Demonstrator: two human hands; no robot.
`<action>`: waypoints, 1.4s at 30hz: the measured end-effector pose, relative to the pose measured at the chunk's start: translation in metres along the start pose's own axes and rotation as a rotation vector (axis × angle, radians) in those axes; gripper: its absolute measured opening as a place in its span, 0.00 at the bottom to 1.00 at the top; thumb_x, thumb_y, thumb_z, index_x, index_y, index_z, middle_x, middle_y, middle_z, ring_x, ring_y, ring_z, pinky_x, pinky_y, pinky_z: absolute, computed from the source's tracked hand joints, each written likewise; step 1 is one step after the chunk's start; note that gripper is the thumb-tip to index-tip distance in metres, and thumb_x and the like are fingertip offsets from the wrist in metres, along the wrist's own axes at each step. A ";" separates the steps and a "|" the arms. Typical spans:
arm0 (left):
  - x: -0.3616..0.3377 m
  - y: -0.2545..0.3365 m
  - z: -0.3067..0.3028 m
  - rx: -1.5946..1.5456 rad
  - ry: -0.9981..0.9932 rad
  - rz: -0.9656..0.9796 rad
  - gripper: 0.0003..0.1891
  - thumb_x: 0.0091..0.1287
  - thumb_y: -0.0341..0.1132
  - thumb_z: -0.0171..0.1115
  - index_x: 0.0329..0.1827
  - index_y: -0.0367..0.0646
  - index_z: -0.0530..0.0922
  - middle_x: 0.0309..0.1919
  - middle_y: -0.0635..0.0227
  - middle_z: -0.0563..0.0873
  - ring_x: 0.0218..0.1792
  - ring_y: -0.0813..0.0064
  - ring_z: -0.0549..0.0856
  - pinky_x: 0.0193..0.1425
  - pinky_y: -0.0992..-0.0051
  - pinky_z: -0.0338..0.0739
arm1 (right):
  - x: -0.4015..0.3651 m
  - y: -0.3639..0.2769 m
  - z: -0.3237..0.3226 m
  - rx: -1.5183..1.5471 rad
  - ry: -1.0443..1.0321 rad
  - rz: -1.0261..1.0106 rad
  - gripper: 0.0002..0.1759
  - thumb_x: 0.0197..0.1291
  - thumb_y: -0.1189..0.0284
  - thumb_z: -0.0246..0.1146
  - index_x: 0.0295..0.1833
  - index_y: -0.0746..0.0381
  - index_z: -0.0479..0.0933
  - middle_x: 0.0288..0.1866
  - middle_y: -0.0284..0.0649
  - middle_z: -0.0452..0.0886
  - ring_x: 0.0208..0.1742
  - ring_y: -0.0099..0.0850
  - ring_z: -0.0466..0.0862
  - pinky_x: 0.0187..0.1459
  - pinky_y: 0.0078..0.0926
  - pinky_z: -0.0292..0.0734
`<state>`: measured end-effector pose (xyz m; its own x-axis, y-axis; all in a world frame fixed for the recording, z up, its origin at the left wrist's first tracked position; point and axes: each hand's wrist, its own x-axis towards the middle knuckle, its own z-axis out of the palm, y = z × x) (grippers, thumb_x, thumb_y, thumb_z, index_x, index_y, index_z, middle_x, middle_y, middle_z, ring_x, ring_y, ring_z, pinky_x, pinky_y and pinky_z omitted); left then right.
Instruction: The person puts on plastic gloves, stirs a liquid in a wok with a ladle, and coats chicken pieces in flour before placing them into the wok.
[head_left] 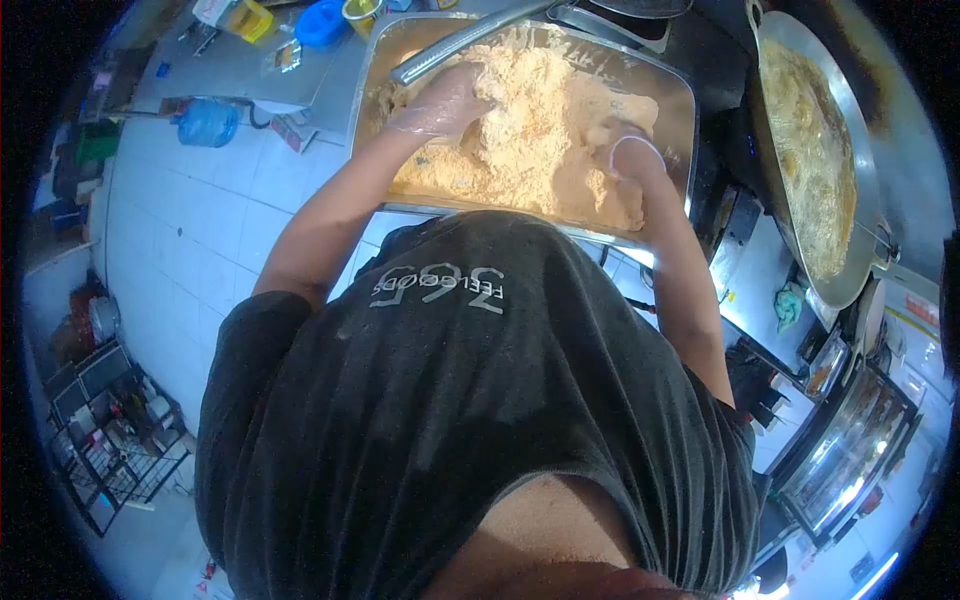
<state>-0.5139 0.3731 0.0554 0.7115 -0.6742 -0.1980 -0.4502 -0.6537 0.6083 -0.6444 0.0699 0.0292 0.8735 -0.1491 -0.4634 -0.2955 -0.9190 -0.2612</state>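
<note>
A large metal tray (686, 120) is filled with pale orange, flour-like powder (525, 110), heaped in the middle. My left hand (452, 103), in a clear plastic glove, reaches into the left part of the powder, its fingers mostly hidden by it. Over on the right side, my right hand (628, 150) is down in the powder, with a white band at the wrist. Lumps coated in powder (632, 106) lie just beyond its fingers. Whether either hand grips anything I cannot tell.
A metal handle (470, 42) crosses the tray's far left corner. To the right stands a big wok (868, 185) of bubbling oil. A blue bowl (321, 22) and a yellow-filled container (248, 20) sit on the counter at left. A blue water jug (207, 123) is below.
</note>
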 end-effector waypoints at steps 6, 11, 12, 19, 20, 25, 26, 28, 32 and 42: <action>-0.018 -0.014 0.009 0.071 0.127 0.116 0.25 0.68 0.37 0.67 0.65 0.34 0.76 0.51 0.41 0.85 0.55 0.46 0.85 0.62 0.57 0.78 | -0.003 0.018 -0.006 0.910 0.064 0.112 0.23 0.64 0.77 0.66 0.66 0.61 0.76 0.54 0.41 0.81 0.52 0.31 0.82 0.48 0.28 0.79; -0.020 -0.003 -0.015 0.210 -0.041 -0.072 0.21 0.68 0.34 0.67 0.62 0.35 0.79 0.51 0.44 0.86 0.53 0.50 0.85 0.59 0.60 0.79 | -0.005 0.027 -0.019 0.983 0.003 -0.084 0.25 0.66 0.77 0.64 0.69 0.63 0.74 0.57 0.41 0.81 0.54 0.30 0.81 0.51 0.27 0.79; -0.024 -0.008 -0.015 0.100 -0.007 -0.036 0.20 0.68 0.34 0.67 0.61 0.35 0.80 0.50 0.46 0.86 0.53 0.51 0.85 0.59 0.61 0.79 | -0.002 0.030 -0.018 1.049 0.016 -0.112 0.26 0.67 0.76 0.65 0.70 0.63 0.73 0.59 0.42 0.81 0.55 0.30 0.81 0.52 0.28 0.79; -0.035 -0.013 -0.010 0.035 0.024 0.004 0.16 0.66 0.36 0.67 0.54 0.37 0.81 0.48 0.55 0.88 0.49 0.61 0.87 0.57 0.63 0.79 | 0.038 0.026 0.011 0.337 0.228 -0.187 0.31 0.61 0.68 0.69 0.70 0.61 0.75 0.68 0.52 0.79 0.68 0.49 0.79 0.68 0.43 0.75; -0.033 -0.020 -0.005 -0.022 -0.018 -0.029 0.16 0.66 0.36 0.67 0.54 0.37 0.82 0.48 0.56 0.88 0.48 0.62 0.87 0.57 0.63 0.79 | 0.032 0.013 0.011 0.131 0.251 -0.159 0.32 0.60 0.66 0.69 0.71 0.60 0.74 0.69 0.53 0.78 0.69 0.50 0.78 0.69 0.44 0.75; -0.030 -0.020 -0.014 -0.186 -0.116 -0.176 0.20 0.66 0.40 0.67 0.57 0.39 0.82 0.50 0.53 0.88 0.51 0.60 0.87 0.57 0.64 0.79 | 0.035 -0.026 -0.008 -0.236 0.086 -0.003 0.37 0.59 0.59 0.70 0.74 0.58 0.70 0.71 0.54 0.77 0.70 0.50 0.78 0.70 0.44 0.73; -0.034 -0.018 -0.019 -0.250 -0.132 -0.185 0.21 0.66 0.42 0.67 0.58 0.39 0.83 0.51 0.52 0.89 0.51 0.58 0.88 0.58 0.64 0.78 | 0.038 -0.026 -0.008 -0.225 0.056 0.007 0.37 0.58 0.59 0.71 0.71 0.60 0.72 0.69 0.55 0.78 0.68 0.50 0.79 0.69 0.45 0.73; -0.040 -0.011 -0.026 -0.342 -0.146 -0.227 0.21 0.66 0.43 0.67 0.58 0.40 0.83 0.52 0.54 0.89 0.52 0.61 0.87 0.58 0.65 0.78 | 0.049 -0.016 -0.001 -0.229 0.053 -0.036 0.36 0.57 0.58 0.72 0.69 0.60 0.74 0.66 0.55 0.80 0.66 0.51 0.81 0.67 0.45 0.74; -0.029 -0.040 -0.005 -0.466 -0.135 -0.194 0.20 0.68 0.40 0.67 0.60 0.41 0.82 0.54 0.58 0.88 0.52 0.65 0.87 0.58 0.67 0.80 | 0.033 -0.032 -0.013 -0.224 0.051 -0.138 0.35 0.56 0.55 0.73 0.68 0.56 0.76 0.65 0.54 0.81 0.66 0.49 0.81 0.67 0.44 0.75; -0.036 0.016 -0.024 -0.326 -0.114 -0.069 0.14 0.66 0.33 0.65 0.52 0.41 0.84 0.44 0.57 0.89 0.43 0.65 0.88 0.53 0.66 0.80 | 0.017 -0.009 -0.043 -0.131 0.288 -0.283 0.30 0.60 0.68 0.70 0.69 0.57 0.76 0.64 0.50 0.83 0.62 0.48 0.84 0.63 0.41 0.79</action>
<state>-0.5340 0.3952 0.0911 0.6610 -0.6786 -0.3202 -0.1945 -0.5671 0.8003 -0.6105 0.0595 0.0603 0.9910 0.0369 -0.1287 0.0070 -0.9742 -0.2255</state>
